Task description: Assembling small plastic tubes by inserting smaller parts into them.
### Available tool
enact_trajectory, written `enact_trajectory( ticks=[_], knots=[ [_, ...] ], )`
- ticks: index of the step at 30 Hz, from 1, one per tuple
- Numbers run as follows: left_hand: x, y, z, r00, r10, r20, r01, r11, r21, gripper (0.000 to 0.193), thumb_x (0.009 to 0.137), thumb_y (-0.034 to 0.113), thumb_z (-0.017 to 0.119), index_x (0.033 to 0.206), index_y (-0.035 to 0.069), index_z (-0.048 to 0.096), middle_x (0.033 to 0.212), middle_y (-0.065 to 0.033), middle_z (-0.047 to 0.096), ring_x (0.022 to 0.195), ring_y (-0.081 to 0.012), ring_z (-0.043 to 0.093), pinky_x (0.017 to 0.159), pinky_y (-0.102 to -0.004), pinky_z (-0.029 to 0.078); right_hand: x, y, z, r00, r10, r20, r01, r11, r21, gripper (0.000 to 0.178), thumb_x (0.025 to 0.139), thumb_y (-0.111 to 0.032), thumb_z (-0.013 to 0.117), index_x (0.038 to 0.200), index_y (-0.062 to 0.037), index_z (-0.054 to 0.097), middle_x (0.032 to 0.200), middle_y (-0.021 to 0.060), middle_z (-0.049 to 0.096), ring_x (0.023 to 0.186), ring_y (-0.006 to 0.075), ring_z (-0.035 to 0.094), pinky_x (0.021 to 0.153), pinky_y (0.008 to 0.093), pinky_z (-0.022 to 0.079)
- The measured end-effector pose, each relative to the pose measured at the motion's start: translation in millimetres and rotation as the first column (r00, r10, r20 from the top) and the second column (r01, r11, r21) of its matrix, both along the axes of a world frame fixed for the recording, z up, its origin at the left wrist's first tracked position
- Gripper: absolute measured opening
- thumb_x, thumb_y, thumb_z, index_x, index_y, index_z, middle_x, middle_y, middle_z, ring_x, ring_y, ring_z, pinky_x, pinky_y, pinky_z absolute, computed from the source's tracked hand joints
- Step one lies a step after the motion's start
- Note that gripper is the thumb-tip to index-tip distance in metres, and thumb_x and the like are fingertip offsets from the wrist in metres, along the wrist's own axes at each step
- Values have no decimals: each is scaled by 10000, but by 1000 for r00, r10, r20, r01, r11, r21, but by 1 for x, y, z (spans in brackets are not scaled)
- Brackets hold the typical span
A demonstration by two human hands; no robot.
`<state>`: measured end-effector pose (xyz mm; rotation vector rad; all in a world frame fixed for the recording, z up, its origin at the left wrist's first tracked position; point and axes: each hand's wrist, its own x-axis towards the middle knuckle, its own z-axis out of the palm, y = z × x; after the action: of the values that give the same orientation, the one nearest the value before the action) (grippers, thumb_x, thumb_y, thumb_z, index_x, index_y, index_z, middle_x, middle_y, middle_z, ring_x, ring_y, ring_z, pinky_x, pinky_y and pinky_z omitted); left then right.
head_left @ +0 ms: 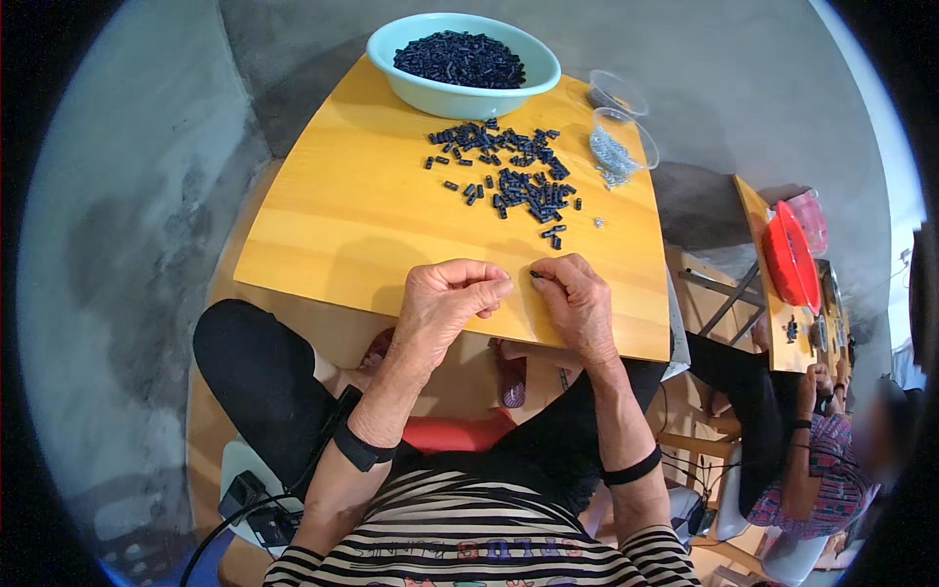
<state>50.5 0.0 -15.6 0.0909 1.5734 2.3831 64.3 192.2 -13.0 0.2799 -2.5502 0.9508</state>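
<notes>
Over the near edge of the table, my left hand (452,298) is closed in a pinch, thumb against fingertips. Whatever it may hold is too small to make out. Just to its right, my right hand (579,298) pinches a small black plastic piece (536,275) between thumb and fingers. The two hands are close together but apart. Beyond them lies a loose pile of small black plastic pieces (533,193), short and tube-like. A few tiny silvery parts (599,223) rest to the right of the pile.
A light blue basin (460,98) heaped with black pieces stands at the table's far edge. Right of it, one clear tub (618,93) sits behind another tub (650,147) with spilling silvery parts. Far right, another person (817,460) sits at a table with a red basin (790,256).
</notes>
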Motion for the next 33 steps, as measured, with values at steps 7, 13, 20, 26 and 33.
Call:
enact_trajectory(
  ticks=[7, 13, 20, 26, 33],
  knots=[
    [5, -2, 1, 994, -107, -15, 108, 990, 88, 145, 818, 38, 690, 941, -38, 676, 795, -79, 670, 678, -118, 617, 642, -235, 512, 0, -2, 3, 1000, -1, 0, 1, 1000, -13, 106, 762, -28, 668, 868, -36, 660, 788, 126, 623, 734, 279, 635, 660, 348, 501],
    [7, -3, 0, 993, -118, -9, 119, 992, 50, 166, 857, 78, 666, 983, -28, 681, 811, -70, 672, 705, -110, 616, 656, -230, 511, -5, 2, -4, 1000, -25, -9, 25, 999, -30, 114, 756, -27, 675, 868, -37, 664, 777, 126, 620, 706, 277, 629, 640, 336, 495],
    [9, 2, -5, 987, -94, -132, 80, 992, -101, 162, 886, 114, 646, 975, -14, 690, 800, -55, 669, 698, -93, 607, 648, -222, 510, -15, -5, 2, 994, -110, -7, 109, 993, -50, 128, 766, -31, 676, 892, -29, 655, 772, 130, 618, 690, 256, 631, 630, 326, 502],
    [8, 3, -6, 975, -80, -208, 47, 986, -160, 130, 877, 88, 648, 948, -8, 699, 774, -35, 654, 683, -82, 599, 636, -220, 510, -30, 64, -4, 941, -314, -125, 287, 938, -195, 115, 794, -21, 663, 909, -8, 660, 827, 121, 644, 732, 194, 630, 648, 302, 496],
    [9, 2, -8, 971, -76, -225, 38, 984, -171, 124, 870, 89, 656, 924, -12, 701, 764, -34, 648, 675, -80, 597, 627, -221, 504, -45, 81, 5, 938, -347, -22, 347, 938, -4, 125, 781, -22, 645, 900, -25, 682, 832, 130, 651, 756, 236, 647, 685, 323, 496]
  ],
)
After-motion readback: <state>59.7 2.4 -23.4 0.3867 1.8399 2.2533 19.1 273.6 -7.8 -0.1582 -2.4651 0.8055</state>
